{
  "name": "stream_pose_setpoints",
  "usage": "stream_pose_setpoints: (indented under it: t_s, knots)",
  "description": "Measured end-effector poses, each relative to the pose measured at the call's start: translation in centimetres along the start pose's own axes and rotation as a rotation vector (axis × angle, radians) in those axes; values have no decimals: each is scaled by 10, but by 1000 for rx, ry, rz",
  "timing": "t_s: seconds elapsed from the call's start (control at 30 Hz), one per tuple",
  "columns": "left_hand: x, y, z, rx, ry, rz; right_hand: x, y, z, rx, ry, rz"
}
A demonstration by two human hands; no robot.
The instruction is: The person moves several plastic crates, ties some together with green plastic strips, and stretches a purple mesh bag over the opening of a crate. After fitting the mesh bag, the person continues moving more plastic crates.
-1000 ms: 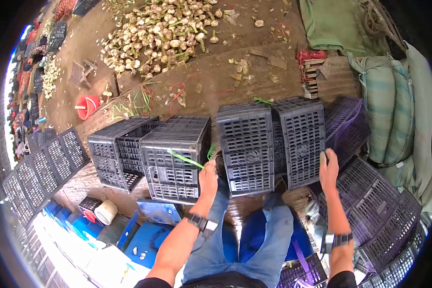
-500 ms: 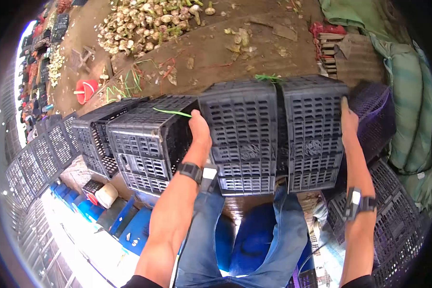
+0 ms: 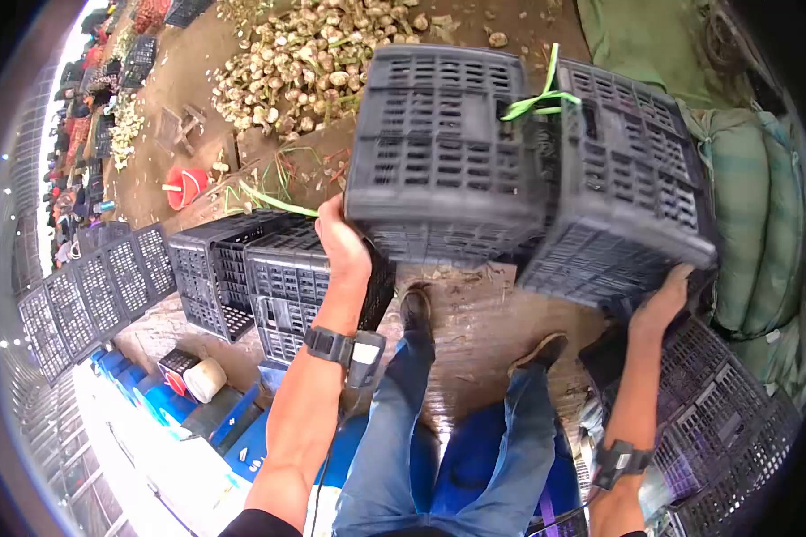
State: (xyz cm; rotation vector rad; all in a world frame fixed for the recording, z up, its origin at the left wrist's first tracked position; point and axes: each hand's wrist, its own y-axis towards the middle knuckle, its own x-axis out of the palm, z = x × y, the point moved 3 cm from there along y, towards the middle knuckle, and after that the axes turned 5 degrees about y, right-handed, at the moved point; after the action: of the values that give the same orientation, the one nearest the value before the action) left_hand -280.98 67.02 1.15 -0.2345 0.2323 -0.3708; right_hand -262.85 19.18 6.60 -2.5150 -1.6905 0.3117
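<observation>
Two black plastic crates hang side by side in front of me, tilted, with floor visible beneath them. My left hand (image 3: 342,243) grips the left crate (image 3: 448,134) at its lower left edge. A light green strip (image 3: 278,202) runs up to the fingers of that hand. At the lower right corner of the right crate (image 3: 631,161), my right hand (image 3: 661,304) is closed on the edge, its fingertips partly hidden. Green twine (image 3: 544,103) lies across the gap between the two crates, near their top.
More black crates (image 3: 291,277) stand on the left, and others (image 3: 716,394) lie at the lower right. Garlic bulbs (image 3: 304,67) are heaped beyond. A red bucket (image 3: 186,186) sits at the left, green sacks (image 3: 743,215) at the right. Blue drums (image 3: 493,456) are behind my legs.
Both hands have lifted the two crates up and away from me, and they now tilt. My shoes and the wet floor have come into view below them.
</observation>
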Motion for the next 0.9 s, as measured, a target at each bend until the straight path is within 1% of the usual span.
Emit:
stream_pose_setpoints:
  t_s: [0.03,0.1,0.13,0.17,0.2,0.23,0.27,0.3,0.33,0.37,0.4,0.43,0.47,0.5,0.53,0.57,0.63,0.7,0.77,0.83,0.9]
  knots:
    - [2,-16,26,-131,-77,-51,-1,-11,21,14,36,-2]
    - [-17,-12,13,-198,83,-97,-3,-21,69,-94,-243,-163]
    - [-27,-4,8,-148,122,-99,-15,-26,94,-84,-245,-166]
    - [-35,3,3,-106,161,-104,-35,-31,120,-57,-307,-223]
    - [-37,6,0,-75,64,-199,-63,-36,141,-30,-375,-281]
    - [-44,12,-4,-107,133,-196,-86,-37,155,-13,-439,-343]
    - [-41,12,7,7,203,-154,-100,-36,161,-6,-497,-401]
    - [-35,5,21,109,273,-115,-113,-42,152,5,-565,-454]
    - [-26,-1,31,91,259,-123,-132,-50,142,107,-732,-475]
    - [-15,-7,43,129,323,-174,-147,-64,125,216,-899,-488]
    - [-8,-12,49,172,387,-220,-156,-79,100,231,-962,-607]
    - [-5,-19,51,273,488,-221,-150,-89,75,237,-1011,-736]
    - [-4,-17,47,308,485,-221,-122,-113,35,472,-982,-567]
    - [-4,-17,39,340,482,-229,-102,-130,13,465,-987,-561]
    - [-2,-15,32,337,510,-232,-86,-141,-3,509,-833,-505]
    - [1,-8,19,390,537,-205,-68,-151,-18,548,-678,-448]
    - [13,-1,27,353,574,-197,2,-163,-57,458,-563,-492]
    - [25,7,33,342,671,-174,60,-153,-61,401,-467,-525]
    - [27,7,32,357,720,-143,117,-135,-55,278,-377,-587]
    - [19,7,29,274,680,-178,166,-118,-57,265,-384,-584]
    - [31,18,35,305,660,-155,200,-96,-35,259,-477,-599]
